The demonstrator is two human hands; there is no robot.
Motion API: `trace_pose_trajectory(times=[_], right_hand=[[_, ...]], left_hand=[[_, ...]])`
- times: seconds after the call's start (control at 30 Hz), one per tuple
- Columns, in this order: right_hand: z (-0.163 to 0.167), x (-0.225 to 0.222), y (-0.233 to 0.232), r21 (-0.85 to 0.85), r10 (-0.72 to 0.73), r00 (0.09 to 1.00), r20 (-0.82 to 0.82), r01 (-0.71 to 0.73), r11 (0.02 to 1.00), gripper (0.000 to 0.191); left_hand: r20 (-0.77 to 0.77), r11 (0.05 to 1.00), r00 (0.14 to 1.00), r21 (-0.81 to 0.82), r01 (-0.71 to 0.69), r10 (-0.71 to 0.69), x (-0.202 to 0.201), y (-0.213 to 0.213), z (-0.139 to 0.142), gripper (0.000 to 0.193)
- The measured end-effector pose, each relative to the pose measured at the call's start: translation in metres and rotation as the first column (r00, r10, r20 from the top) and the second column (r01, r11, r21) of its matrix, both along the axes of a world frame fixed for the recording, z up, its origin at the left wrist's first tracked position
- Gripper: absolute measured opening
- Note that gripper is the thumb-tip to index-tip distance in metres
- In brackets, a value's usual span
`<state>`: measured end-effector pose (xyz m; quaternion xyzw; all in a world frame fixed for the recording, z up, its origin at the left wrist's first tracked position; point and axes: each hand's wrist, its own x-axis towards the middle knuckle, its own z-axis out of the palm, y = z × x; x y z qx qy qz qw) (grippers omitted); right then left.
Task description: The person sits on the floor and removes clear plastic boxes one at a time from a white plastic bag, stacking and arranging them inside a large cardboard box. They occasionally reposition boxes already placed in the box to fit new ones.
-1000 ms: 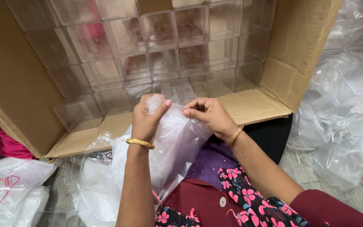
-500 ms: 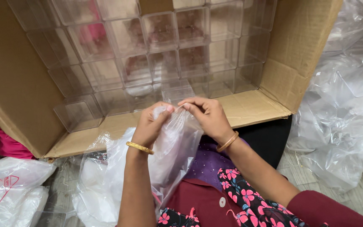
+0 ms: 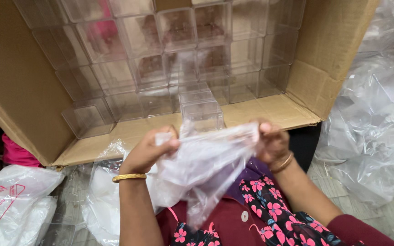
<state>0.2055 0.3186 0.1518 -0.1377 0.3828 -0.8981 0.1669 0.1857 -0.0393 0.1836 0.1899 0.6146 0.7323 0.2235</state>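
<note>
White plastic bags with red print (image 3: pixel 10 200) lie at far left, beside a big brown cardboard box (image 3: pixel 19 86) on its side, stacked with clear square plastic containers (image 3: pixel 169 59). In front of it, the left hand (image 3: pixel 149 150) and right hand (image 3: pixel 270 141) each pinch an upper corner of a thin clear plastic bag (image 3: pixel 206 168), stretching it taut over the lap. Crumpled clear plastic sheeting (image 3: pixel 375 123) piles up at right.

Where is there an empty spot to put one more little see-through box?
The bare flap of the carton, between the stacked clear boxes and both hands, left and right, stretching a bag. The floor is crowded with plastic right and white bags left.
</note>
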Motion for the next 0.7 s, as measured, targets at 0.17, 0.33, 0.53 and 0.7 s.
trace_pose_trajectory(times=[0.17, 0.33, 0.53, 0.7], right_hand=[[0.014, -0.027, -0.012, 0.381, -0.283, 0.952, -0.116, 0.306, 0.872, 0.017], [0.021, -0.045, -0.055, 0.726, -0.071, 0.729, -0.681, 0.685, 0.070, 0.038], [0.022, -0.026, -0.051, 0.583, -0.028, 0.596, -0.802, 0.792, 0.180, 0.054], [-0.002, -0.040, -0.027, 0.734, -0.355, 0.846, -0.398, 0.525, 0.431, 0.011]], left_hand=[[-0.342, 0.703, 0.883, -0.539, -0.465, 0.322, -0.022, 0.032, -0.019, 0.026], [-0.654, 0.460, 0.588, -0.385, -0.800, 0.477, -0.035, 0.067, -0.041, 0.030], [-0.469, 0.498, 0.760, -0.574, -0.650, 0.451, -0.021, 0.083, -0.034, 0.040], [-0.402, 0.798, 0.801, -0.229, -0.557, 0.443, -0.024, 0.081, -0.041, 0.020]])
